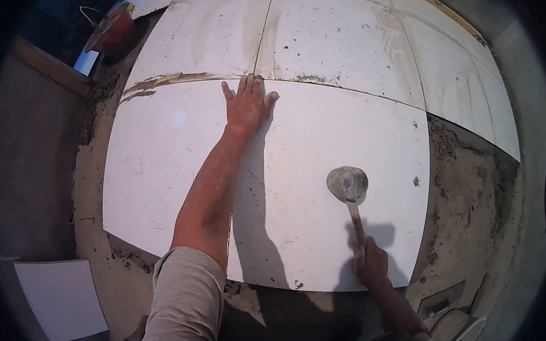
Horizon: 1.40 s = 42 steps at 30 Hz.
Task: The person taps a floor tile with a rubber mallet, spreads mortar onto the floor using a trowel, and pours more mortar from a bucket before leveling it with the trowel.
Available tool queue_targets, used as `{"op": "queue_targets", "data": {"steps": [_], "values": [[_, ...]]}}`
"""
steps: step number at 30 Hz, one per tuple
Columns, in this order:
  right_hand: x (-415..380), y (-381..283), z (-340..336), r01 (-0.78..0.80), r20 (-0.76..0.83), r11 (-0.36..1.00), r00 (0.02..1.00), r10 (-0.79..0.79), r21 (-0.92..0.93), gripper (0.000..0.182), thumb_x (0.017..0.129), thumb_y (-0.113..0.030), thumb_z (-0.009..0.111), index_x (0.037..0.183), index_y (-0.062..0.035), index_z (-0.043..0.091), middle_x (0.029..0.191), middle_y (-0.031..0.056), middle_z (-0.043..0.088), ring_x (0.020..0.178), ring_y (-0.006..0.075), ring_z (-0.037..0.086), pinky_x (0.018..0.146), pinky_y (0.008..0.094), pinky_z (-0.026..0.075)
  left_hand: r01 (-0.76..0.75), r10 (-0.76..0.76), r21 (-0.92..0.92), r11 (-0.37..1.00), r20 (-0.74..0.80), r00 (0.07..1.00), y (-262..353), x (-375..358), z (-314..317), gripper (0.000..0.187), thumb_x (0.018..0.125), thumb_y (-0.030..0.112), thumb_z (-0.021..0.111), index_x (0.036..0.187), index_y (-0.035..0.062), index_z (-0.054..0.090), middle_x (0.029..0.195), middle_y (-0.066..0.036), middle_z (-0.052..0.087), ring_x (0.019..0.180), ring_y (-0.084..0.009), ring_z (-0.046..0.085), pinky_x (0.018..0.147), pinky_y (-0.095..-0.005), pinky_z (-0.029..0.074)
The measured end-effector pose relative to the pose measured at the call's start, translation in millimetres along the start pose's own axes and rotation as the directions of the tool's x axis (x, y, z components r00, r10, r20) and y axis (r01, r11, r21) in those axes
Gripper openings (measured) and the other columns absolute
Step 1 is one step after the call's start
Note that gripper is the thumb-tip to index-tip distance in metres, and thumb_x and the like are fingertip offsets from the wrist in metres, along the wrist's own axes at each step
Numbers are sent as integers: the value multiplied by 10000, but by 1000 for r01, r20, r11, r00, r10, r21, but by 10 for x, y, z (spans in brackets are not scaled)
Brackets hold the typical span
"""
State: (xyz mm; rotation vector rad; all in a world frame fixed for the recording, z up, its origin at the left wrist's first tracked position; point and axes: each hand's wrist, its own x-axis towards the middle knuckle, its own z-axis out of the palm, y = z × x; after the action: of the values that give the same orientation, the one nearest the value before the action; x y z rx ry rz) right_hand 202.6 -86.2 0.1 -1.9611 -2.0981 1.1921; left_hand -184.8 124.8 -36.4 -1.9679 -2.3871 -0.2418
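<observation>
At upper centre the left hand [247, 104] lies open on mid-frame white tiles [330, 136], seemingly steadying them, while at lower right the right hand [372, 262] grips a mallet [347, 184] by its handle [356, 221], likely for leverage.

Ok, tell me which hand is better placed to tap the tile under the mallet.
Likely the right hand: it grips the mallet above that tile. The left hand lies spread, without a tool.
</observation>
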Motion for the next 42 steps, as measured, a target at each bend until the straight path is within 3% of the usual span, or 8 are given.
{"op": "queue_targets", "data": {"steps": [7,20,22,28,35,37,40,42], "values": [[10,-99,-30,-90,25,996,996,90,-19,353,936,-377,489,912,-25,479,686,220,601,689,447,603,642,530,450,27,-26,65,998,-10,1000,39,-82,57,660,967,523,328,1393,20,359,1479,-129,347,1414,-266,233,1106,-649,55],[12,-37,-4,-31,-7,999,1000,31,-34,369,941,-401,471,912,-33,488,682,226,591,685,451,596,639,534,446,9,-9,2,1000,-49,999,141,-43,-5,684,956,528,347,1380,-9,367,1453,-167,374,1405,-296,247,1102,-649,53],[4,-8,4,-10,-15,1000,1000,11,24,370,940,-403,468,909,-35,487,685,227,594,688,450,597,639,536,446,-9,6,-37,999,-88,996,149,-231,-34,611,945,442,446,1330,-31,412,1415,-194,404,1386,-300,271,1100,-647,74],[-5,-28,21,3,-53,999,999,-5,-41,278,927,-307,521,908,-33,480,678,236,591,668,435,601,612,515,458,78,-78,37,996,-8,997,34,-869,-232,633,934,433,474,1353,-34,385,1438,-199,360,1382,-322,266,1079,-636,168],[-30,-135,44,35,-96,988,994,-50,-150,246,913,-270,539,921,-32,476,671,231,590,668,425,610,601,507,461,-29,42,-113,993,107,993,-104,-1301,-273,675,957,483,398,1448,35,274,1518,-174,247,1421,-318,198,1098,-614,141],[-16,-253,14,-101,-69,992,993,96,-72,244,918,-267,530,929,-30,475,662,215,587,649,424,604,577,501,457,-33,50,-159,987,107,993,-157,-1340,-281,672,958,482,398,1453,46,270,1523,-166,241,1424,-312,190,1106,-598,141],[-12,-60,96,12,-122,981,992,-37,-193,271,932,-285,517,912,-18,478,654,206,582,634,422,600,560,495,453,-50,67,-190,981,83,994,-184,-1494,-266,690,954,488,408,1447,24,277,1519,-184,237,1424,-325,181,1119,-562,149],[-35,-117,127,86,-142,987,984,-105,-135,295,950,-296,499,884,-9,480,644,204,572,621,418,594,549,475,444,-4,10,-164,986,40,999,-179,-1643,-281,720,948,493,421,1430,-25,283,1503,-221,240,1415,-357,186,1115,-571,150]]}}
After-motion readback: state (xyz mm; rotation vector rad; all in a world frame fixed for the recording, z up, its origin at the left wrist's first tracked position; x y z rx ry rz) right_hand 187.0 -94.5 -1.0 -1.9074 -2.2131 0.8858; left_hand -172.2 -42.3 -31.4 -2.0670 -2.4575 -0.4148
